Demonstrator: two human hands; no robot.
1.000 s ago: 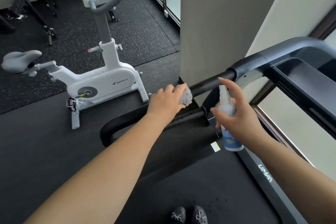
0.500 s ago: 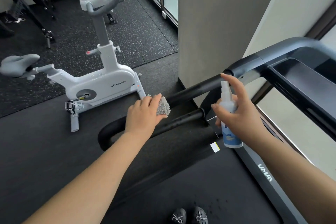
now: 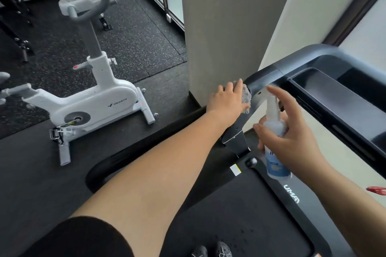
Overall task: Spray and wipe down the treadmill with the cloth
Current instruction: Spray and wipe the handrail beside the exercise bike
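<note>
I stand on the black treadmill (image 3: 325,98), whose dark console frame runs across the right. My left hand (image 3: 227,102) presses a grey cloth (image 3: 246,98) against the top of the left handrail, where it meets the console corner. My right hand (image 3: 292,140) holds a white spray bottle (image 3: 274,148) with a blue label upright just right of the rail post, index finger raised over the nozzle. The black belt (image 3: 240,215) lies below, with my shoes at the bottom edge.
A white exercise bike (image 3: 92,102) stands on the dark floor to the left. A grey pillar (image 3: 225,27) rises right behind the handrail. Black weight racks (image 3: 14,16) stand at the far left. A small red object (image 3: 377,190) shows at the right edge.
My left hand slid the cloth down the handrail toward me, then back up to the console corner. The right hand with the bottle stayed near the rail post, finger lifting off the nozzle.
</note>
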